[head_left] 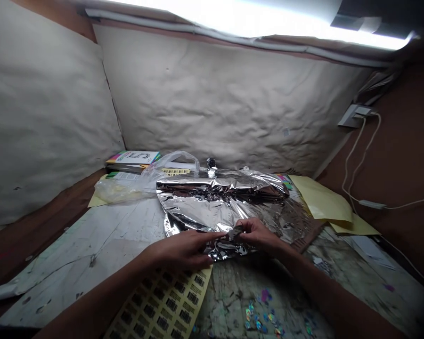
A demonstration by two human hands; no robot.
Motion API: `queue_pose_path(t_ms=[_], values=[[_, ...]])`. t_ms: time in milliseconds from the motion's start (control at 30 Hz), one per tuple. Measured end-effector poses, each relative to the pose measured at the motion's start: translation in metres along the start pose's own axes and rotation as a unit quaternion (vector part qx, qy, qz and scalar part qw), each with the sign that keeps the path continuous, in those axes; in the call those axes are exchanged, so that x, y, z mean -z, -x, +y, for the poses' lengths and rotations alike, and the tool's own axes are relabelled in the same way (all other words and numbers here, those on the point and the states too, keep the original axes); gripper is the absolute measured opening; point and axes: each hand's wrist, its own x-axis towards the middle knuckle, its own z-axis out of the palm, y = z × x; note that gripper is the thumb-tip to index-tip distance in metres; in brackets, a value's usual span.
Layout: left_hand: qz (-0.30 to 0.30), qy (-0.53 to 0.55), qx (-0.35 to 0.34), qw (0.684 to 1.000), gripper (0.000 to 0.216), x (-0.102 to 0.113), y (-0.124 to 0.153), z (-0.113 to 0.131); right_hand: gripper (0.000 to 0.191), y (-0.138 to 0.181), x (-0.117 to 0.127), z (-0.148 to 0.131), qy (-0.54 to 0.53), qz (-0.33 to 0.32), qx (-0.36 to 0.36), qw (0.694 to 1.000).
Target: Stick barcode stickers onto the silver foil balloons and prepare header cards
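A shiny silver foil sheet point(212, 212), which looks like a flat foil balloon, lies folded and creased on the worktable in front of me. My right hand point(259, 234) pinches a small dark silver piece at its near edge, between thumb and fingers. From the left, my left hand point(183, 248) rests on the near edge of the foil, index finger stretched out toward that pinch and thumb apart below it. Under my left forearm lies a yellow sheet of barcode stickers point(171, 303), partly hidden. At the far side a narrow foil tail point(211, 168) sticks up.
A clear plastic bag point(127, 188) and a stack of printed cards point(132, 157) sit at the back left. Yellow sheets point(321, 200) lie on the right. Iridescent confetti point(263, 318) is scattered up front. White cables point(353, 160) hang from a wall socket.
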Motion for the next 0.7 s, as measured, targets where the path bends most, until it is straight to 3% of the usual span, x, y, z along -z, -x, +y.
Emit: queue_pose_path(t_ms=[200,300,400,500,700], values=[[-0.027,-0.018,0.009,0.999,0.060,0.000,-0.003,0.003,0.035,-0.002,0.009,0.006,-0.094,0.051,-0.068,0.992],[-0.029,-0.035,0.040,0.998,0.054,-0.003,-0.004,0.006,0.037,-0.004,0.011,0.003,-0.074,0.080,-0.047,0.993],[-0.039,-0.035,0.050,0.997,0.044,-0.005,-0.005,0.009,0.041,-0.012,0.018,-0.014,0.081,0.121,0.035,0.989],[-0.041,-0.053,0.045,0.997,0.043,-0.005,-0.005,0.011,0.042,-0.034,0.037,-0.044,0.276,0.134,0.100,0.946],[-0.034,-0.060,0.030,0.997,0.045,-0.008,-0.004,0.007,0.023,-0.132,0.086,-0.112,0.456,0.189,0.092,0.865]])
